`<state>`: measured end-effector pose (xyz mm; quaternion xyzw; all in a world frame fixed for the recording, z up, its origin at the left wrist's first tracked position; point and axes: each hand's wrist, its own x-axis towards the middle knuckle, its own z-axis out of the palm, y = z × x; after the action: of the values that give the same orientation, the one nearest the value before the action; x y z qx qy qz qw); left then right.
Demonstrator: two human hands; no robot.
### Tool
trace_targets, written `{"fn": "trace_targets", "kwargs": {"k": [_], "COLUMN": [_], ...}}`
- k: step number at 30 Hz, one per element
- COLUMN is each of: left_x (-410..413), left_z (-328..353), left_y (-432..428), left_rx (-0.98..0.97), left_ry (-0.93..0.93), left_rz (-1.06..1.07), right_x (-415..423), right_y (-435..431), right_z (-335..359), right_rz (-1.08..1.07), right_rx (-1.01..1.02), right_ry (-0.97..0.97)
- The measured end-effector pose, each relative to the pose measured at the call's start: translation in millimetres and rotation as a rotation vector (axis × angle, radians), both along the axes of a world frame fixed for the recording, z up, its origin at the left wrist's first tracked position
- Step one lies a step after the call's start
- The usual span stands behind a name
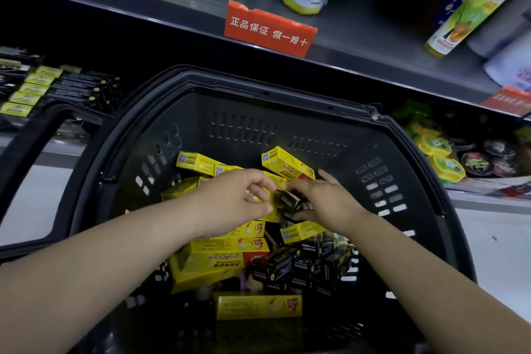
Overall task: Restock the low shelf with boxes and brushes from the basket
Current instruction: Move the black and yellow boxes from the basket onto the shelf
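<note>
A black plastic basket (408, 152) fills the middle of the view, with several yellow boxes (284, 165) and several black boxes (304, 267) piled inside. Both my hands are down in the basket. My left hand (238, 198) has its fingers curled around a yellow box (265, 195) near the pile's middle. My right hand (324, 201) grips a small black box (291, 202) between thumb and fingers. The two hands nearly touch. The low shelf (66, 146) lies behind the basket at left, with rows of black and yellow boxes (57, 89).
The upper shelf (373, 37) carries bottles and a red sign (270, 29). At right on the low shelf sit yellow and dark round tubs (448, 164). The basket's handle (26, 152) hangs at left. Pale floor shows on both sides.
</note>
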<state>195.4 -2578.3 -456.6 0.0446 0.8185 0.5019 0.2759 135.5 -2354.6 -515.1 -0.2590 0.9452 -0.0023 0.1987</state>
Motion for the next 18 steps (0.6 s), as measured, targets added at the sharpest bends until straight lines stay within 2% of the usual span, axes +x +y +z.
{"fn": "trace_targets", "kwargs": {"k": [4,11,15,18], "left_x": [4,14,16,17], "left_z": [2,9,9,6], "left_y": [6,9,11,12], "left_rx": [0.089,0.306,0.380,0.315], "left_ry": [0.026,0.062,0.080,0.115], "left_rz": [0.054,0.084,0.149,0.159], "right_x": [39,80,82,83], "right_y": [-22,-22,-25,-29], "right_z": [41,72,69,68], "right_rz": [-0.034,-0.300,-0.318,-0.313], "right_rx": [-0.252,-0.530,-0.616,-0.626], "right_ry": [0.063,-0.005,-0.012,-0.028]}}
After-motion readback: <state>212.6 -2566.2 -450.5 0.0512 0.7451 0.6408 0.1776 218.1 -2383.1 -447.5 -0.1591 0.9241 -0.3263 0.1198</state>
